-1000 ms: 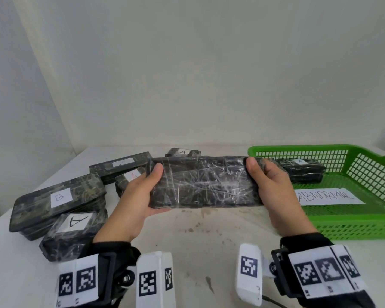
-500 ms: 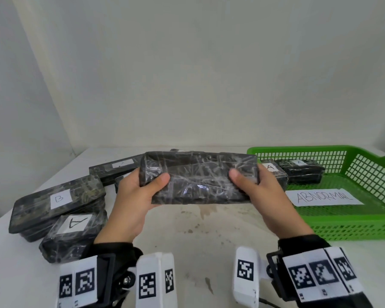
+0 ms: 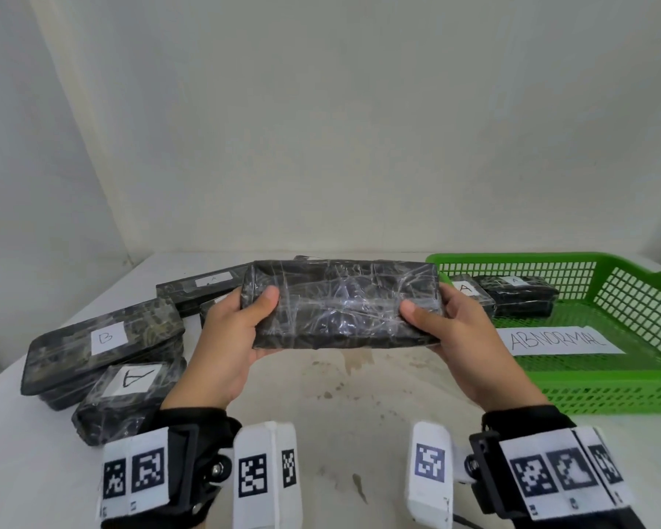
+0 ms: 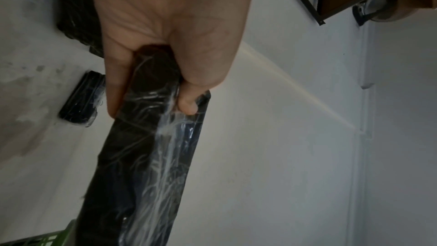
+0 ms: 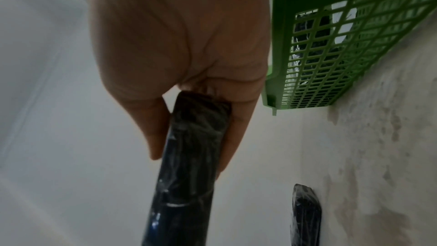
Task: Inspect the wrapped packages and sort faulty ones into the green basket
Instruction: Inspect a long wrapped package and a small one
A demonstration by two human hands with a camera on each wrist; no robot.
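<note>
A long dark package [image 3: 342, 305] wrapped in clear film hangs above the table's middle, held level at both ends. My left hand [image 3: 241, 318] grips its left end, thumb on the near face; the left wrist view shows the fingers curled round that package [image 4: 146, 147]. My right hand [image 3: 441, 322] grips the right end, and in the right wrist view thumb and fingers clamp the package [image 5: 189, 156]. No label shows on the face towards me. The green basket [image 3: 603, 391] stands at the right with an "ABNORMAL" sheet [image 3: 558, 340] and two wrapped packages [image 3: 518, 295] inside.
Several wrapped packages lie at the left: one labelled B [image 3: 104, 337], a small one labelled A [image 3: 126, 391] and a long one [image 3: 203, 286] behind. The stained white table [image 3: 340, 414] meets a white wall behind. The basket's mesh wall [image 5: 335, 59] is just right of my right hand.
Both hands have turned and lifted the package, tilting its broad face towards me; the thumbs moved from its ends onto the near face. The right hand shifted left, uncovering a package labelled A in the basket.
</note>
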